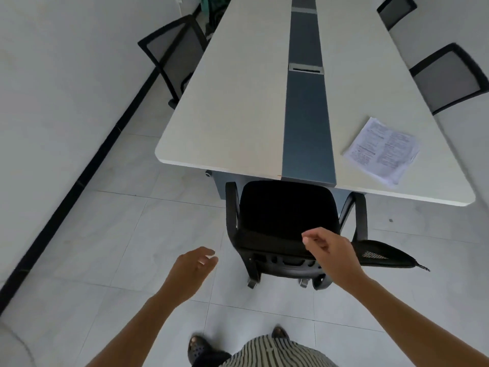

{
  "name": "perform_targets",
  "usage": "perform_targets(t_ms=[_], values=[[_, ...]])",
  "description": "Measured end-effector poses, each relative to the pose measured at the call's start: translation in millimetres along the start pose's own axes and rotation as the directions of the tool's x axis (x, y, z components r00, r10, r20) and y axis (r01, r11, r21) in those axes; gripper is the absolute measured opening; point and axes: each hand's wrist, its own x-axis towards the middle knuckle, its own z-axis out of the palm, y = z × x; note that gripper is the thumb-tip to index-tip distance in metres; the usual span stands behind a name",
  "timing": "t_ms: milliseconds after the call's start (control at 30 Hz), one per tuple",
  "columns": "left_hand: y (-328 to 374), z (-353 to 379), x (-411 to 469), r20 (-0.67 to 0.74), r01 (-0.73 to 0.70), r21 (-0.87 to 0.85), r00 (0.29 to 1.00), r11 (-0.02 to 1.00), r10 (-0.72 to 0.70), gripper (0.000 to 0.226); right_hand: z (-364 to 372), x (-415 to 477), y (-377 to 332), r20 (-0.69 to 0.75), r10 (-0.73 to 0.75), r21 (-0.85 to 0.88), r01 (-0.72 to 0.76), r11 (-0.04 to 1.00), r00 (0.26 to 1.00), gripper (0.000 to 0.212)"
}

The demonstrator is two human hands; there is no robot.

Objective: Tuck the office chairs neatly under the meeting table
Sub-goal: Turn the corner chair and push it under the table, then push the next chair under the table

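Note:
A long white meeting table point(238, 107) with a dark blue centre strip runs away from me. At its near end stands a black office chair point(287, 215), its seat partly under the table edge and its mesh backrest seen edge-on at the right. My right hand point(330, 251) hovers over the chair's rear edge, fingers loosely curled, holding nothing. My left hand point(191, 271) is in the air to the left of the chair, fingers apart. Another black mesh chair point(174, 56) stands at the table's left side. Two more chairs point(449, 78) point(397, 10) sit along the right side.
A stapled printed document point(382, 149) lies on the table's near right corner. A white wall with a black skirting board point(79, 176) runs along the left. The floor is pale tile. My feet in dark shoes point(198, 345) show at the bottom.

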Motion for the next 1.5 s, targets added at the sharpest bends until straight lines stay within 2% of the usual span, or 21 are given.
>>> perform_targets(t_ms=[67, 133, 233, 333, 567, 733, 867, 1067, 1200, 1400, 1500], values=[[-24.9, -38.3, -34.5, -0.047, 0.087, -0.195, 0.994, 0.977, -0.098, 0.013, 25.1, -9.0, -37.0, 0.083, -0.011, 0.124, 0.001, 0.992, 0.996, 0.01], [-50.3, -77.0, -70.7, -0.143, 0.145, -0.401, 0.965, 0.904, -0.218, 0.014, 54.1, -13.1, -68.0, 0.178, -0.016, 0.203, -0.021, 0.979, 0.984, 0.012], [-92.0, -127.7, -118.1, -0.316, 0.165, -0.576, 0.858, 0.8, -0.405, 0.015, 95.8, -13.7, -110.2, 0.281, 0.022, 0.28, -0.104, 0.954, 0.96, 0.014], [-130.2, -163.4, -152.6, -0.361, 0.188, -0.674, 0.759, 0.714, -0.541, 0.015, 132.1, -9.3, -141.2, 0.321, 0.041, 0.319, -0.149, 0.936, 0.946, 0.013], [-168.6, -222.1, -154.6, -0.417, 0.128, -0.748, 0.673, 0.651, -0.611, 0.015, 196.4, 30.1, -193.0, 0.375, 0.078, 0.365, -0.225, 0.903, 0.924, 0.013], [-191.3, -277.1, -103.0, -0.421, 0.121, -0.756, 0.663, 0.644, -0.619, 0.015, 244.0, 97.5, -239.2, 0.402, 0.069, 0.344, -0.22, 0.913, 0.913, 0.013], [-209.0, -346.5, -50.0, -0.442, 0.133, -0.731, 0.654, 0.669, -0.613, 0.015, 286.4, 173.1, -297.1, 0.395, 0.049, 0.39, -0.215, 0.895, 0.917, 0.011], [-213.7, -468.3, 35.5, -0.532, 0.063, -0.674, 0.651, 0.736, -0.542, 0.015, 324.2, 278.3, -412.1, 0.386, -0.075, 0.425, -0.106, 0.899, 0.919, 0.016], [-228.7, -514.4, 92.3, -0.532, 0.038, -0.684, 0.657, 0.729, -0.534, 0.016, 344.8, 341.2, -463.8, 0.378, -0.113, 0.417, -0.06, 0.907, 0.919, 0.015], [-277.3, -590.2, 200.1, -0.463, 0.082, -0.699, 0.705, 0.71, -0.537, 0.016, 390.4, 430.5, -506.5, 0.306, -0.029, 0.411, -0.105, 0.906, 0.951, 0.015], [-294.4, -651.7, 269.3, -0.456, 0.063, -0.675, 0.747, 0.735, -0.483, 0.016, 419.5, 475.1, -531.6, 0.245, 0.037, 0.438, -0.145, 0.887, 0.969, 0.014]])
